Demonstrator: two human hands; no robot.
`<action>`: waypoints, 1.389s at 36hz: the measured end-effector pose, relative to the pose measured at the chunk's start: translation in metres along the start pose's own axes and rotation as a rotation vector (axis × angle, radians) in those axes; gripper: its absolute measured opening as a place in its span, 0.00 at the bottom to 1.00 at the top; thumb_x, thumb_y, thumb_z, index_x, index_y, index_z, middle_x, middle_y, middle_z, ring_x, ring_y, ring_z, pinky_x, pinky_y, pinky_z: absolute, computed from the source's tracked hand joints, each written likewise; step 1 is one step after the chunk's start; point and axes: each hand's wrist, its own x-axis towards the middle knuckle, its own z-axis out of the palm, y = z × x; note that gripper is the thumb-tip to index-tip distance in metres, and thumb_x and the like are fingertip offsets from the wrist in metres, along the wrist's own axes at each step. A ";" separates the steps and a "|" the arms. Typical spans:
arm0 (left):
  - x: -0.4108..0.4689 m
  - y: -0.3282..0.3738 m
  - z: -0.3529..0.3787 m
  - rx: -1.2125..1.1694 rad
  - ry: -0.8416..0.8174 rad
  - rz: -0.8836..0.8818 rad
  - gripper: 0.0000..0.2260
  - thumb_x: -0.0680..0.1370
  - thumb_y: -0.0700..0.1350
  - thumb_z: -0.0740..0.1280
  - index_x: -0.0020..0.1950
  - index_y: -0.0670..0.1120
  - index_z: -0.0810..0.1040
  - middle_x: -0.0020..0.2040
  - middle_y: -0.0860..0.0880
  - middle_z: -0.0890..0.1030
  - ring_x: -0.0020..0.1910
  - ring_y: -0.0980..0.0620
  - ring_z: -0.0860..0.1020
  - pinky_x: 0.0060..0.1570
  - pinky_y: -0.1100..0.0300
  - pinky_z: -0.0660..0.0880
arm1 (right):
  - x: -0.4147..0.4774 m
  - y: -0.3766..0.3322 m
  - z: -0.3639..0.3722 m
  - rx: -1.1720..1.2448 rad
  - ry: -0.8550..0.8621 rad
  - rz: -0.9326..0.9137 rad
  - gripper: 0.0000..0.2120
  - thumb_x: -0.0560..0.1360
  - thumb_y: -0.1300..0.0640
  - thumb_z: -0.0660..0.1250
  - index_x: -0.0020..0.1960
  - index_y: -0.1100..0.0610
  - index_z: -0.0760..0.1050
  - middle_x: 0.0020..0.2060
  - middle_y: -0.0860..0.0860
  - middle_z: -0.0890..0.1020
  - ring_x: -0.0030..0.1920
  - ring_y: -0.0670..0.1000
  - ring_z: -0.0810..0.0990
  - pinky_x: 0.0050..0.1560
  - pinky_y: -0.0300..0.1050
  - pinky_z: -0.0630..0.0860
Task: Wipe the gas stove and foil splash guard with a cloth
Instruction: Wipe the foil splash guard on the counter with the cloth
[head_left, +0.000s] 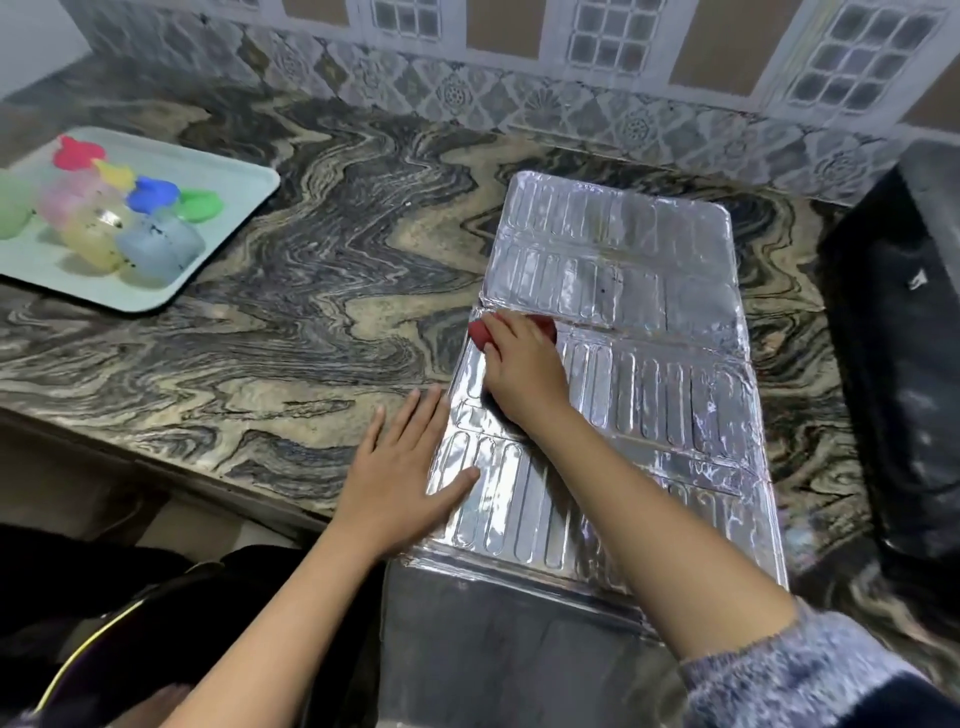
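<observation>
The silver foil splash guard (649, 322) lies flat and unfolded on the marble counter, with one panel hanging over the front edge. My right hand (524, 366) presses a red cloth (480, 332) onto the guard near its left edge, at a fold line; most of the cloth is hidden under the fingers. My left hand (410, 475) rests flat with fingers spread, its fingertips on the guard's left rim and the palm on the counter. At the right edge stands the black gas stove (898, 332), only partly in view.
A pale green tray (228, 218) at the far left holds several coloured plastic cups and small toys. The patterned marble counter (337, 291) stretches between tray and guard. A tiled wall runs along the back. The counter's front edge is near my body.
</observation>
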 end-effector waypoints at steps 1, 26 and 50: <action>0.000 0.000 0.000 0.004 0.003 -0.002 0.37 0.71 0.71 0.40 0.75 0.54 0.36 0.76 0.58 0.37 0.74 0.60 0.35 0.74 0.52 0.37 | 0.005 -0.002 0.002 0.019 -0.017 -0.031 0.19 0.77 0.60 0.58 0.67 0.59 0.69 0.67 0.56 0.72 0.67 0.56 0.67 0.69 0.49 0.61; -0.002 0.002 0.003 0.018 0.010 -0.029 0.37 0.70 0.72 0.38 0.74 0.55 0.35 0.75 0.58 0.35 0.73 0.59 0.34 0.74 0.55 0.37 | -0.023 0.099 -0.073 0.006 0.098 0.225 0.17 0.78 0.57 0.57 0.66 0.54 0.70 0.64 0.52 0.74 0.63 0.54 0.71 0.59 0.48 0.68; 0.058 0.022 -0.034 0.187 -0.056 -0.073 0.47 0.60 0.75 0.43 0.72 0.50 0.59 0.74 0.49 0.59 0.73 0.49 0.58 0.68 0.48 0.57 | -0.015 0.156 -0.112 -0.112 0.277 0.609 0.14 0.76 0.61 0.57 0.59 0.62 0.73 0.63 0.58 0.72 0.64 0.60 0.67 0.65 0.52 0.61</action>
